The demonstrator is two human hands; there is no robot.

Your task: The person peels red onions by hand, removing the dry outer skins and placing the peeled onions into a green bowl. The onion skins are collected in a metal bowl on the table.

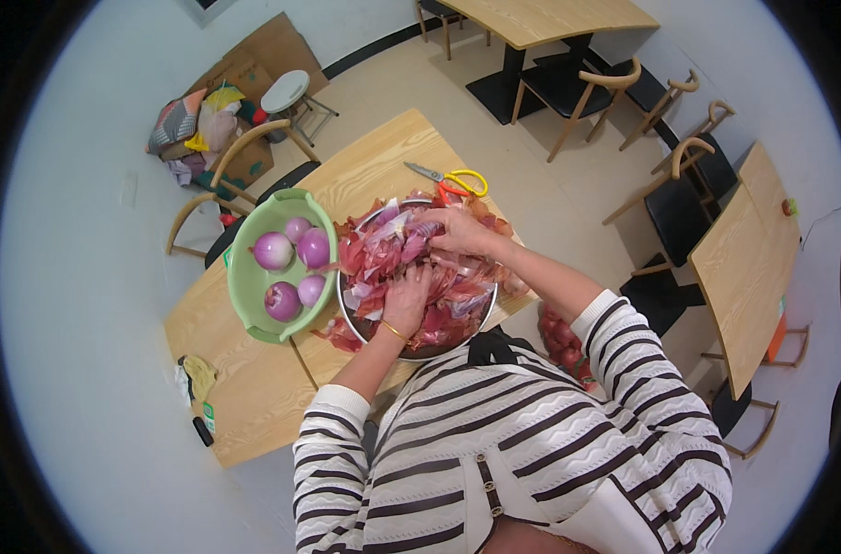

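Note:
A metal bowl (345, 308) on the wooden table is heaped with red onion skins (375, 253). My left hand (408, 298), with a bracelet at the wrist, reaches into the heap from the near side; its fingertips are partly buried among the skins. My right hand (458, 232) is at the far right of the heap, its fingers curled around some skins. Left of the bowl stands a green plastic basin (251, 322) holding several peeled red onions (273, 251). Scissors (448, 179) with red and yellow handles lie beyond the bowl, their blades pointing left.
Loose skins (341, 334) lie on the table (254, 377) around the bowl. A cloth (200, 377) rests near its left edge. A net bag of red onions (562, 339) sits below the table at right. Wooden chairs (261, 149) stand beyond the basin; other tables (746, 270) are at right.

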